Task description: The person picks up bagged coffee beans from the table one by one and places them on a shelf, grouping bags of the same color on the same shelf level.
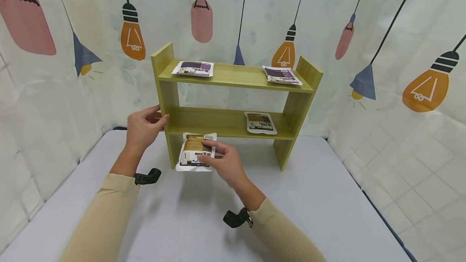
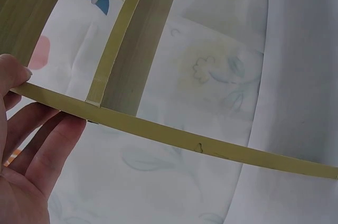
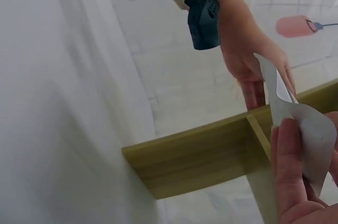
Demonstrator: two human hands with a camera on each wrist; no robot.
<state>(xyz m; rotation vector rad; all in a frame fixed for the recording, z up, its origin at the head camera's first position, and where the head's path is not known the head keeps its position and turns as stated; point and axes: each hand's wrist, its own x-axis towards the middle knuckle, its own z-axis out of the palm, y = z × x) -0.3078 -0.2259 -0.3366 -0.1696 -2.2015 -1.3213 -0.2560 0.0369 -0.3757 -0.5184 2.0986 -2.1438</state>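
A small wooden shelf (image 1: pixel 225 121) with two boards stands on the table. My left hand (image 1: pixel 142 127) grips the edge of its left side panel (image 2: pixel 158 131), thumb on one face and fingers on the other. In front of the lower board, my right hand (image 1: pixel 227 161) pinches a white packet with a brown and yellow label (image 1: pixel 191 157); the right wrist view shows the packet's plain silvery back (image 3: pixel 311 134) between thumb and fingers. A similar packet (image 1: pixel 260 123) lies on the lower board at the right.
On the top board lie two purple-labelled packets, one at the left (image 1: pixel 194 68) and one at the right (image 1: pixel 282 75). The white table (image 1: pixel 309 205) reaches to a cloth backdrop (image 1: pixel 233 19) printed with lamps. Dark cameras are strapped to both wrists.
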